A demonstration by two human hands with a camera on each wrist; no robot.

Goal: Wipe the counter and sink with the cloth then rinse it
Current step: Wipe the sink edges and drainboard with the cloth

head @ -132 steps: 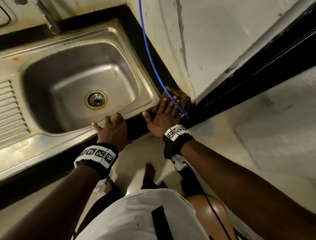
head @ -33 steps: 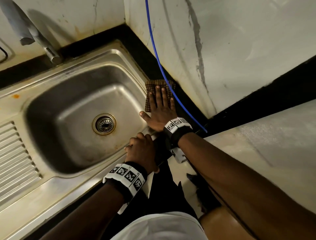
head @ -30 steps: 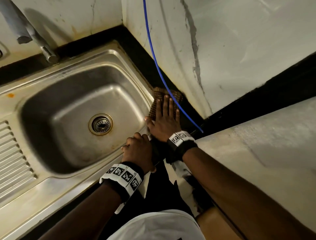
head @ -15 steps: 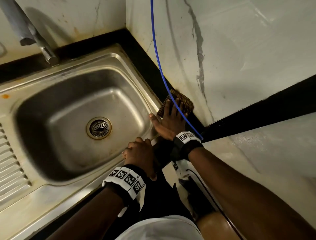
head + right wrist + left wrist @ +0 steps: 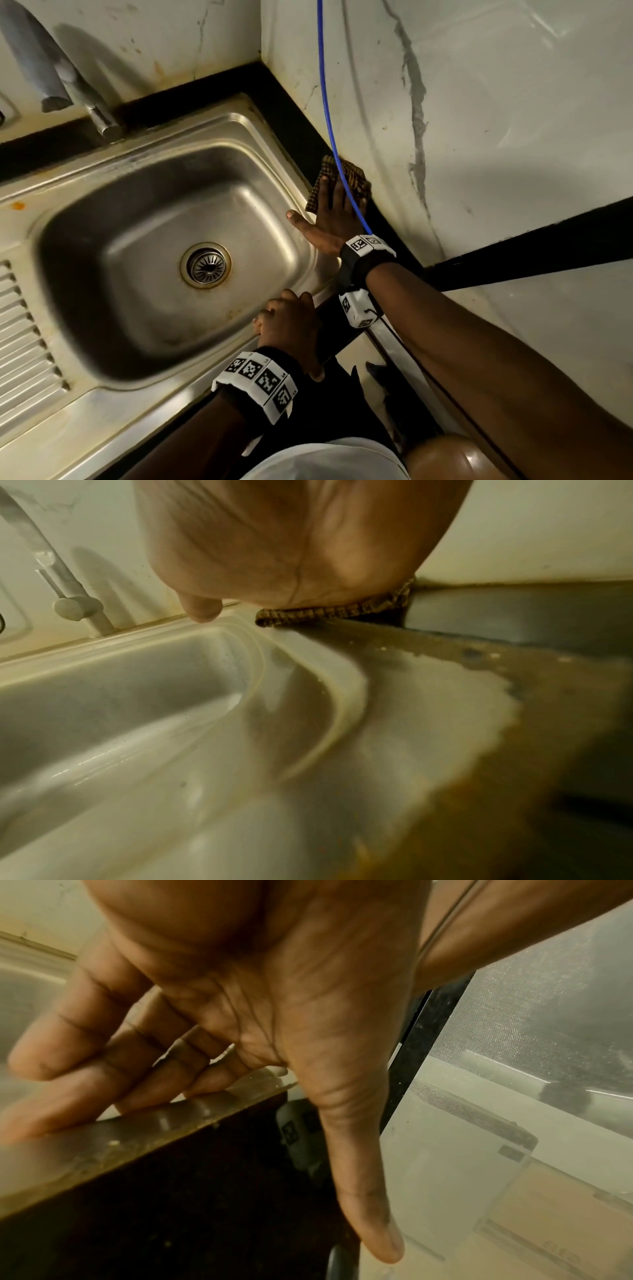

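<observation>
A brown checked cloth (image 5: 358, 178) lies on the black counter strip (image 5: 298, 137) between the steel sink's right rim (image 5: 294, 185) and the wall. My right hand (image 5: 337, 202) presses flat on it with straight fingers, thumb spread towards the basin. In the right wrist view the cloth (image 5: 329, 610) shows as a thin edge under my palm (image 5: 291, 547). My left hand (image 5: 291, 318) rests on the sink's front rim near the right corner. In the left wrist view its fingers (image 5: 113, 1069) lie on the rim (image 5: 103, 1142) and the thumb hangs down in front, holding nothing.
A tap (image 5: 99, 120) stands at the back left of the basin, with the drain (image 5: 206, 265) in its middle. Ribbed drainboard (image 5: 20, 342) runs off to the left. A blue cable (image 5: 323, 85) hangs down the marble wall across the cloth and my right hand.
My right hand has slid the cloth back and forth along the counter strip; since half a second ago it went slightly away from me. My left hand stays on the front rim.
</observation>
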